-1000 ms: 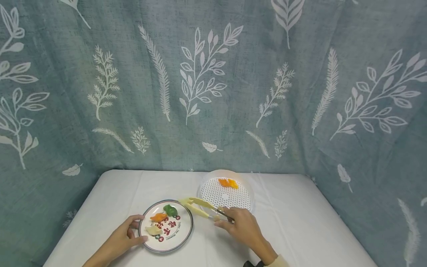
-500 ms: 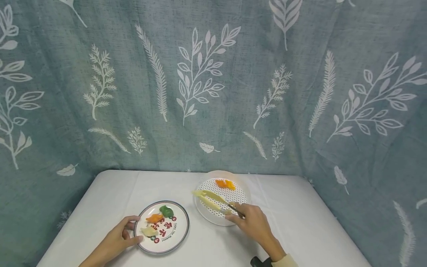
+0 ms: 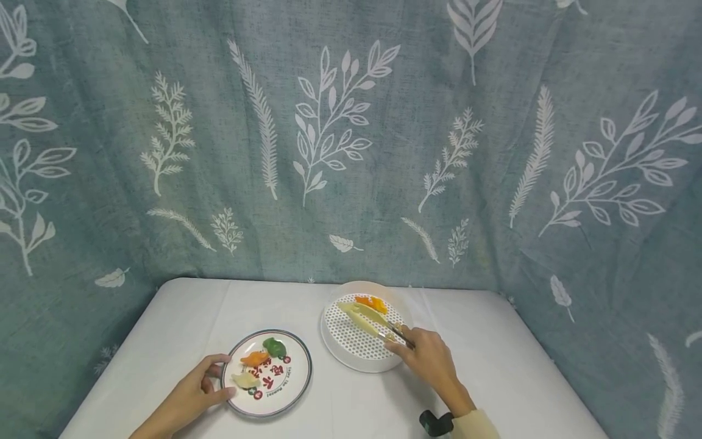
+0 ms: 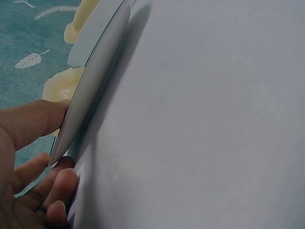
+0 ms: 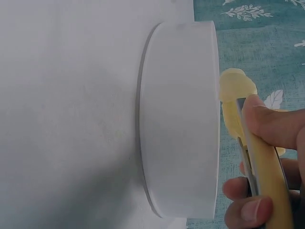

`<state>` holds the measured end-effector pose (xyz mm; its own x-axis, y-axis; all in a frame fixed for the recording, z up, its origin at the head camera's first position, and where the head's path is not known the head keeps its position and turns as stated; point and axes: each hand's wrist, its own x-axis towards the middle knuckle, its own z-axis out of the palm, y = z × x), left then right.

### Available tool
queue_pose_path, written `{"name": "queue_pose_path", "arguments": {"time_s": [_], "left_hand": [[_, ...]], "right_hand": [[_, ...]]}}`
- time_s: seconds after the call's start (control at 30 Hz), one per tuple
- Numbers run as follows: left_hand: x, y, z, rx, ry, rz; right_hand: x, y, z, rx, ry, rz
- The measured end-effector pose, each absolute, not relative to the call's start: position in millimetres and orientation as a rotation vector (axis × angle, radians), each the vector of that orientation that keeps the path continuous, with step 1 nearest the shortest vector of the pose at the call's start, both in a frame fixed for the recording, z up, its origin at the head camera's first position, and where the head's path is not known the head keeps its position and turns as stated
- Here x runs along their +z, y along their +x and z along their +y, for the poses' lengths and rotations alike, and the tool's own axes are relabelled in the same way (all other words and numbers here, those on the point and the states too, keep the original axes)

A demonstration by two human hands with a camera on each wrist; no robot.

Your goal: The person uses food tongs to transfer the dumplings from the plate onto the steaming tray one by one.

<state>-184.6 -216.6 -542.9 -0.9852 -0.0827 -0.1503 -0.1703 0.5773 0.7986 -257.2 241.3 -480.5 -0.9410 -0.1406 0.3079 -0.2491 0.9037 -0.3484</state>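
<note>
My left hand pinches the near-left rim of a white plate with a dark border and red characters. On the plate lie a green dumpling-shaped piece, an orange one and a pale yellow one. With my right hand I grip yellow-tipped tongs by their handles, which point up and left over a round white steamer basket. A pale yellow piece shows at the tongs' tips. The basket's perforated floor bears an orange piece and a yellow piece towards the back.
White cloth covers the table. A blue-green curtain with white leaf prints hangs along the back and both sides. The basket stands right of the plate, with a gap of cloth between them. A black wrist strap sits by the right sleeve.
My right hand has carried the tongs, with the pale piece at their tips, right and away from beside the plate to over the basket. My left hand stays on the plate.
</note>
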Motion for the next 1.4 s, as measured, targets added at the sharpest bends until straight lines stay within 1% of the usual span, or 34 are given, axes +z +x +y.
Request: {"name": "queue_pose_path", "arguments": {"time_s": [0.77, 1.4], "left_hand": [[-543, -184, -217, 1.400, -0.210, 2.703], [-545, -185, -217, 1.396, -0.186, 2.721]], "right_hand": [[-484, -287, 235, 0.495, 0.278, -2.827], [-491, -294, 225, 0.417, 0.182, -2.892]]}}
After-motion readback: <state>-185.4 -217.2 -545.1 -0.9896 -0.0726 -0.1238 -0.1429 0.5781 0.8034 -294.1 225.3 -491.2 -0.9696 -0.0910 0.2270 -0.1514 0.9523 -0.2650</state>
